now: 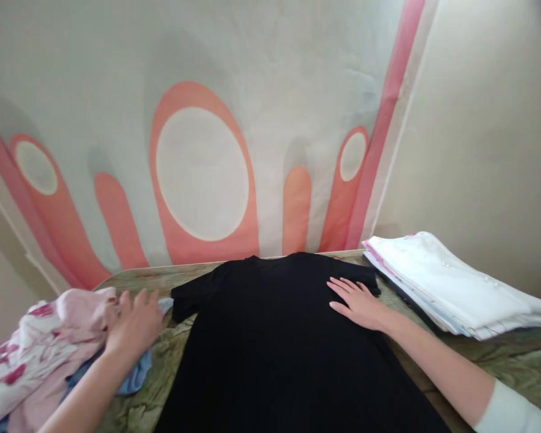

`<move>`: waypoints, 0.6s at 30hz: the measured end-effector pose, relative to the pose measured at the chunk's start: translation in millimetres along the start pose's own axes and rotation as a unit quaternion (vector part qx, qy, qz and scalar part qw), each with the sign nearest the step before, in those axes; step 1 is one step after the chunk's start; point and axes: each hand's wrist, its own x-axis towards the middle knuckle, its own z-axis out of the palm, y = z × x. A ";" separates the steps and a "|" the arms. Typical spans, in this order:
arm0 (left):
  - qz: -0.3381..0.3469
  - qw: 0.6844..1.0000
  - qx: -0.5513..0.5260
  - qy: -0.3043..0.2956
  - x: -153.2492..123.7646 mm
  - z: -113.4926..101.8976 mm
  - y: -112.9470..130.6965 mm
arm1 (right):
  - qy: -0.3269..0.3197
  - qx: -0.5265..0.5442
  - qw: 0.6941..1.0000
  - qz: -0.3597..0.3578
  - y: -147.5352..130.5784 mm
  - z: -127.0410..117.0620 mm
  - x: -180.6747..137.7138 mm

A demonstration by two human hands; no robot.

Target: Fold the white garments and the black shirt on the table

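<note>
A black T-shirt (275,337) lies spread flat on the green marbled table (514,367), its neck toward the wall. My right hand (358,302) rests flat on the shirt's right shoulder, fingers stretched out and holding nothing. My left hand (133,325) reaches left onto a loose heap of pink and white patterned clothes (40,349), with a blue garment (137,376) under my wrist. Its fingers are slightly blurred and curve over the heap's edge; whether they grip anything does not show.
A neat stack of folded white and pale garments (455,288) sits at the table's right end. Behind the table hangs a wall cloth with orange and pink shapes (202,174). A plain beige wall stands at the right.
</note>
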 end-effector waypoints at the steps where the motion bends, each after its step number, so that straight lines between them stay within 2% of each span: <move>1: 0.028 1.000 -0.007 0.006 -0.4 -4.1 19.3 | 0.020 0.002 1.000 0.007 2.8 -5.1 -0.3; 3: 0.126 0.987 -0.077 -0.065 -0.9 -10.8 60.8 | 0.070 0.001 0.997 0.035 11.2 -14.7 -0.2; 5: 0.212 0.959 -0.139 -0.128 -0.6 -14.1 99.1 | 0.099 -0.013 0.993 0.055 23.3 -20.6 -0.3; 8: 0.273 0.929 -0.188 -0.165 2.1 -10.5 137.8 | 0.073 -0.035 0.996 0.039 44.8 -21.5 -3.5; 10: 0.263 0.930 -0.195 -0.170 4.4 -4.0 149.4 | 0.040 -0.044 0.997 0.039 57.7 -21.2 -7.6; 13: 0.239 0.939 -0.188 -0.163 6.6 4.4 153.3 | 0.014 -0.052 0.997 0.064 68.3 -25.7 -13.2; 18: 0.234 0.940 -0.184 -0.167 7.1 4.3 152.1 | 0.011 0.013 0.999 0.027 62.8 -33.3 -14.4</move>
